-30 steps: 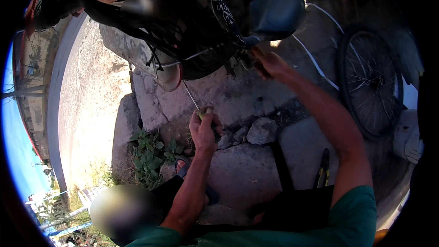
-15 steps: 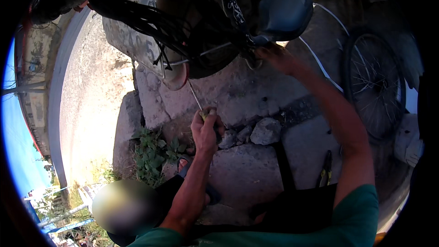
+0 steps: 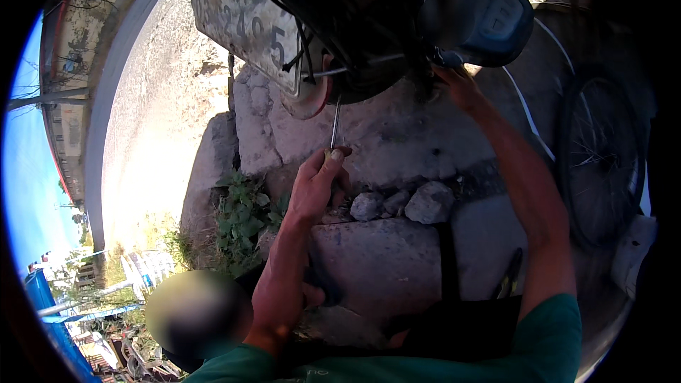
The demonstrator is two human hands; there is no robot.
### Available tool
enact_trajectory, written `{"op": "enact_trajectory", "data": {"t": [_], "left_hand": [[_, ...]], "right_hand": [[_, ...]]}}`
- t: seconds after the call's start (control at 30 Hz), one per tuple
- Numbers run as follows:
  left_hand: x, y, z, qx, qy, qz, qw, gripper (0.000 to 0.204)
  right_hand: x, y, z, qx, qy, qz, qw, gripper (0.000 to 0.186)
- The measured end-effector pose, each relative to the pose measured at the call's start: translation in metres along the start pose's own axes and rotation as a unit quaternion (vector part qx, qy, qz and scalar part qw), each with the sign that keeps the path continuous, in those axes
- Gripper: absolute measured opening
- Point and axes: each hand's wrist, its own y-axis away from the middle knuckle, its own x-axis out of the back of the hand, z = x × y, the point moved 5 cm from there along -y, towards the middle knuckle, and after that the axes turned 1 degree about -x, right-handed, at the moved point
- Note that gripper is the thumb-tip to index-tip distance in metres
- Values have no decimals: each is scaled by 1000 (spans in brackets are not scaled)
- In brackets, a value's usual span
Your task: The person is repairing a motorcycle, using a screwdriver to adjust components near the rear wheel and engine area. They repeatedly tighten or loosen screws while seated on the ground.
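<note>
My left hand (image 3: 317,183) is closed round the handle of a screwdriver (image 3: 335,125). The thin metal shaft points up to the dark underside of a vehicle, beside a rounded reddish-edged piece (image 3: 306,101); its tip is lost in shadow. My right hand (image 3: 460,86) reaches up to the vehicle just below a dark blue rounded cover (image 3: 496,23). Its fingertips are hidden in the shade there, so what they touch cannot be made out. A worn white number plate (image 3: 245,34) and dark cables (image 3: 301,35) hang left of the cover.
Stones (image 3: 430,203) lie across the paving below the vehicle, with a green plant (image 3: 241,216) to their left. Dark-handled pliers (image 3: 508,280) rest near my right elbow. A spoked wheel (image 3: 596,159) stands at the right. Another person's blurred head (image 3: 195,312) is at lower left.
The view has shifted, so the vehicle sits farther right and higher. The screwdriver has turned from slanted to nearly upright, its shaft against the underside. My right hand stays below the blue cover.
</note>
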Motion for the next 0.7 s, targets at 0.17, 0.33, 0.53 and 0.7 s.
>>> {"op": "enact_trajectory", "data": {"t": [0.17, 0.33, 0.53, 0.7], "left_hand": [[12, -9, 35, 41, -22, -8, 999, 38], [4, -7, 40, 60, 54, -31, 996, 40], [-60, -3, 25, 28, 261, 47, 964, 42], [-51, 1, 33, 58, 278, 26, 959, 39]], "right_hand": [[4, -9, 16, 23, -38, -64, 997, 32], [8, -7, 19, 21, -47, -74, 996, 31], [2, 3, -1, 25, 18, -23, 999, 32], [30, -7, 38, 117, 115, -9, 986, 35]]}}
